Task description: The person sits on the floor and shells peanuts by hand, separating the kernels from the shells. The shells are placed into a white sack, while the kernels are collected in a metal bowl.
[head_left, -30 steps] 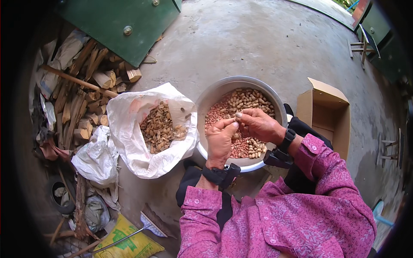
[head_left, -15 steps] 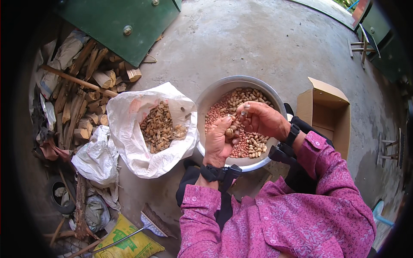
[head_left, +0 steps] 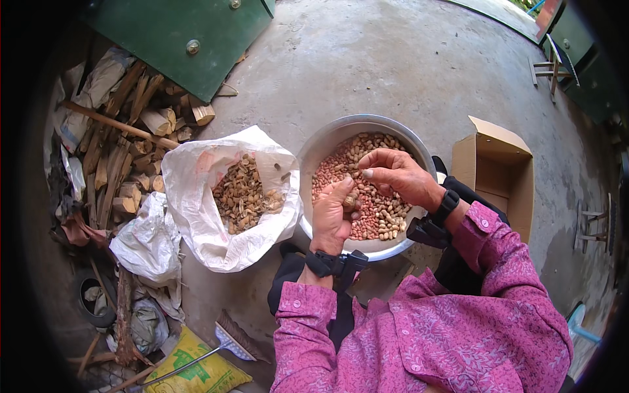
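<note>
Gray floor (head_left: 308, 72) lies under a big metal bowl (head_left: 367, 120), with a white bag (head_left: 196, 229) of shells (head_left: 239, 193) just left of it. Pink nuts (head_left: 365, 229) and whole peanuts (head_left: 377, 142) lie in the bowl, and over them the left hand (head_left: 332, 213) curls around a few peanuts (head_left: 351, 200). Close by, the right hand (head_left: 405, 179) has bent fingers, and I cannot tell if it pinches anything.

Home storage space: firewood (head_left: 116, 164), broom (head_left: 234, 342)

The left hand (head_left: 332, 213) holds peanuts (head_left: 351, 200) over a round basin (head_left: 367, 120), near the right hand (head_left: 401, 178).
</note>
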{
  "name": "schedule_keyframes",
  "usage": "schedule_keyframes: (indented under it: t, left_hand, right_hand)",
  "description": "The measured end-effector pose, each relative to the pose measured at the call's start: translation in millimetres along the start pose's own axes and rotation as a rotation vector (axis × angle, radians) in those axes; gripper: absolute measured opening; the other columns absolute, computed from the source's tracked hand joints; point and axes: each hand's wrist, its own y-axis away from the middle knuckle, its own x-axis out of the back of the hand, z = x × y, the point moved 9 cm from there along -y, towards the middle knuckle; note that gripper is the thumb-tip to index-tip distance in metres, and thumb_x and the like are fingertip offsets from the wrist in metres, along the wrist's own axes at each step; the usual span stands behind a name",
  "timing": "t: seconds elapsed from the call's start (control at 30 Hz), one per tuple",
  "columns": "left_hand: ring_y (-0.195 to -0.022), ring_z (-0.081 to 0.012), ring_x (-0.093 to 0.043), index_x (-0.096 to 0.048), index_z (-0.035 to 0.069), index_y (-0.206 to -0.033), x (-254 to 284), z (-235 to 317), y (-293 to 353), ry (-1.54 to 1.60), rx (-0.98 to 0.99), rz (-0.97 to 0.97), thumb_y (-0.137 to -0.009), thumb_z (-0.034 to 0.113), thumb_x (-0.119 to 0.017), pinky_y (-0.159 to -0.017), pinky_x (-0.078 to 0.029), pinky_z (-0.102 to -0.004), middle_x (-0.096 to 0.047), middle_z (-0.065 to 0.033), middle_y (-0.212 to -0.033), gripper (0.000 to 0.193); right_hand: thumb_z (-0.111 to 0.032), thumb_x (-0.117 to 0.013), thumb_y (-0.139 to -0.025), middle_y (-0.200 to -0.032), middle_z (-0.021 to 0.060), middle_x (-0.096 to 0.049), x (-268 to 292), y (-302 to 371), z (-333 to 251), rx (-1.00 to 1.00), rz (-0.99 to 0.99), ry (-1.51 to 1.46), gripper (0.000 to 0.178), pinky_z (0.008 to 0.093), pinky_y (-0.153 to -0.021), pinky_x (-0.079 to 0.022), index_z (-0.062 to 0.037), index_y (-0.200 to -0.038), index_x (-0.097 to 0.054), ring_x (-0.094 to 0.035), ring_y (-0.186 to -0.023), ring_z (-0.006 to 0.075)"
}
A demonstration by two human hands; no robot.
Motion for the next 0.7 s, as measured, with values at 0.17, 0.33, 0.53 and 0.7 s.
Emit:
schedule_keyframes:
  t: [0.17, 0.33, 0.53, 0.7]
  left_hand:
    - [-0.050, -0.0109, -0.049, -0.056, 0.011, -0.079, -8.3, -8.2, 7.0, -0.020, 0.113, 0.055, -0.085, 0.023, -0.060, -0.042, -0.034, -0.0237, -0.049, 0.0026, -0.058, 0.014]
    - [-0.053, -0.0117, -0.051, -0.056, 0.011, -0.085, -9.0, -16.2, -0.2, 0.069, 0.144, -0.142, -0.086, 0.027, -0.058, -0.043, -0.035, -0.0241, -0.053, 0.0006, -0.066, 0.016]
    - [-0.056, -0.0132, -0.052, -0.055, 0.010, -0.087, -2.8, -21.5, -0.4, 0.122, 0.175, -0.104, -0.089, 0.032, -0.054, -0.043, -0.036, -0.0246, -0.055, -0.0013, -0.069, 0.022]
    - [-0.055, -0.0126, -0.052, -0.054, 0.009, -0.087, 1.7, -16.4, -0.5, 0.164, 0.138, -0.007, -0.090, 0.031, -0.051, -0.045, -0.037, -0.0246, -0.057, -0.0031, -0.070, 0.022]
  right_hand:
    - [-0.017, -0.064, -0.082, -0.091, 0.0084, -0.062, -11.7, -1.1, -2.8, 0.108, -0.083, 0.217, 0.034, 0.0245, -0.070, -0.046, 0.0021, -0.108, -0.055, -0.058, -0.082, 0.0123]
    - [-0.019, -0.061, -0.083, -0.088, 0.0111, -0.064, -12.7, -2.3, -0.4, 0.181, -0.072, 0.332, 0.029, 0.0270, -0.072, -0.047, 0.0034, -0.101, -0.058, -0.059, -0.083, 0.0131]
    - [-0.023, -0.053, -0.087, -0.073, 0.0048, -0.059, -1.2, -3.8, 11.8, -0.061, 0.023, 0.182, 0.025, 0.0247, -0.063, -0.044, 0.0015, -0.088, -0.058, -0.057, -0.073, 0.0108]
    - [-0.017, -0.055, -0.085, -0.086, 0.0019, -0.057, -10.4, 0.6, 7.5, -0.069, -0.106, -0.219, 0.018, 0.0214, -0.063, -0.045, -0.0033, -0.097, -0.056, -0.057, -0.075, 0.0090]
